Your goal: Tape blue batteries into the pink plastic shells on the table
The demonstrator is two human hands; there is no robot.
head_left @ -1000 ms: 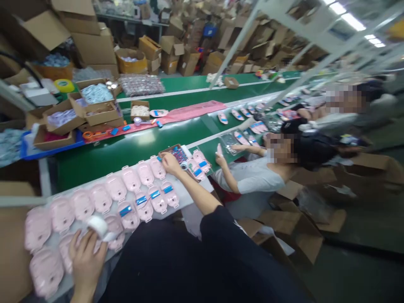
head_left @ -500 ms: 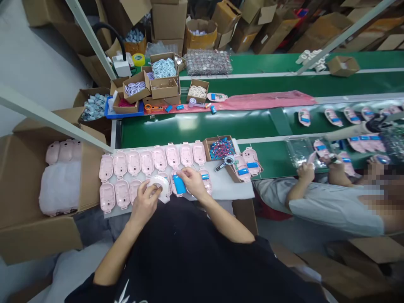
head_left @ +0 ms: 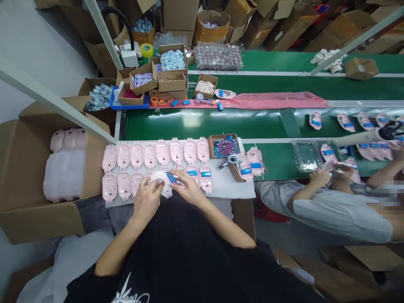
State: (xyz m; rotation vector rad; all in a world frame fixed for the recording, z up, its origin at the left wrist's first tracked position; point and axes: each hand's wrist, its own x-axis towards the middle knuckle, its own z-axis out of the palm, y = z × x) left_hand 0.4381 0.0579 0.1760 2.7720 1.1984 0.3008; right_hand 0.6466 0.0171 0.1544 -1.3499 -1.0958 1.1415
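Observation:
My left hand (head_left: 147, 199) grips a white roll of tape (head_left: 160, 177), its fingers reaching into the core. In my right hand (head_left: 188, 188) is a blue battery (head_left: 171, 178), pinched on edge and held against or very near the roll's right side; contact cannot be made out. Beneath both hands, pink plastic shells (head_left: 124, 185) lie in two rows on a white foam sheet (head_left: 225, 189). Two shells just right of my right hand carry blue batteries (head_left: 206, 174). The shells directly under the hands are partly hidden.
A carton of wired blue batteries (head_left: 226, 147) stands behind the right end of the rows. Beside it lie a grey handheld tool (head_left: 227, 161) and two more shells. A large carton (head_left: 94, 168) is at left. A co-worker's hands (head_left: 320, 179) handle parts at right.
My right hand has brought the battery from above a shell leftward to the tape roll, turning it from flat to on edge. My left hand keeps the roll. The whole view has shifted slightly.

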